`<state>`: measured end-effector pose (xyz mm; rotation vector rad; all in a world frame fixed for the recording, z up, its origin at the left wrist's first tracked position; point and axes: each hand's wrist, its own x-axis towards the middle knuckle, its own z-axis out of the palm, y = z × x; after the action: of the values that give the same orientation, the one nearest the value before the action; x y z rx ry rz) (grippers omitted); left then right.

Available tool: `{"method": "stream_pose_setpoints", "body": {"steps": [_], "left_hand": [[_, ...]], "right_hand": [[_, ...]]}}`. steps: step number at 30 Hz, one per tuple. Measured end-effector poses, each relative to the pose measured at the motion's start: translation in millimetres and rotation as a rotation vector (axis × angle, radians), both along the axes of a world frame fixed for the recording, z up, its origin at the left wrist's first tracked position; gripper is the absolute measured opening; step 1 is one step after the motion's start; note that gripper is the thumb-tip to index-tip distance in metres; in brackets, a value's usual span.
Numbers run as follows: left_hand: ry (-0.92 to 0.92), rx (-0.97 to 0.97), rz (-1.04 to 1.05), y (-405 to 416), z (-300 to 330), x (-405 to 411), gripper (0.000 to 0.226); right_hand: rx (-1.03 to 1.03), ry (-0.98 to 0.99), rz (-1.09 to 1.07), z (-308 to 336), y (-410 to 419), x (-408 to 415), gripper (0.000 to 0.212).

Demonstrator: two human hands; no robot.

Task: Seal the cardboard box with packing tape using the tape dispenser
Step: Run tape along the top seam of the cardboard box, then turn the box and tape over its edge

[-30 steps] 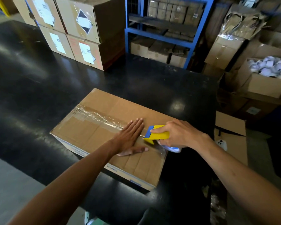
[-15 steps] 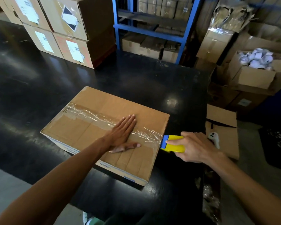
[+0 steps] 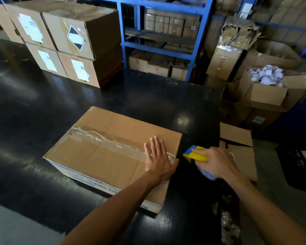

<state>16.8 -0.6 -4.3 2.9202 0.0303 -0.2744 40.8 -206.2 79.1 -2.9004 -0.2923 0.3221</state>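
A closed cardboard box (image 3: 102, 156) lies on the black table (image 3: 42, 110). A wrinkled strip of clear packing tape (image 3: 109, 141) runs along its top seam to the right edge. My left hand (image 3: 158, 159) rests flat, fingers spread, on the tape at the box's right end. My right hand (image 3: 214, 163) grips the yellow and blue tape dispenser (image 3: 195, 154) just off the box's right edge, beside its corner. The tape roll under that hand is mostly hidden.
Stacked labelled boxes (image 3: 65, 48) stand at the table's far left. A blue shelf rack (image 3: 166, 32) with cartons rises behind. To the right are an open box of white items (image 3: 267, 84) and a flattened carton (image 3: 238, 147) on the floor.
My right hand drew the dispenser rightward across the box top and off its right edge. My left hand slid right along the tape toward that edge.
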Motion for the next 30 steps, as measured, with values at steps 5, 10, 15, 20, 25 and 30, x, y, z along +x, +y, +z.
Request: {"method": "stream_pose_setpoints", "body": {"steps": [5,10,15,20,25,30], "left_hand": [[-0.001,0.010,-0.102,11,-1,4,0.098],[-0.041,0.023,-0.380,36,-9,4,0.105],[-0.053,0.089,-0.937,91,-11,-3,0.104],[-0.128,0.115,-1.083,138,-17,-36,0.101],[-0.356,0.105,-1.011,141,-34,-54,0.085],[-0.290,0.071,-0.959,138,-28,-56,0.080]], "right_hand": [[0.463,0.065,-0.283,9,-6,0,0.040],[0.620,-0.004,-0.323,27,16,-7,0.042],[0.733,-0.072,-0.357,51,48,-15,0.043],[0.735,-0.067,-0.363,62,88,-42,0.044],[0.696,-0.013,-0.358,59,127,-78,0.042],[0.717,-0.037,-0.406,49,141,-113,0.041]]}}
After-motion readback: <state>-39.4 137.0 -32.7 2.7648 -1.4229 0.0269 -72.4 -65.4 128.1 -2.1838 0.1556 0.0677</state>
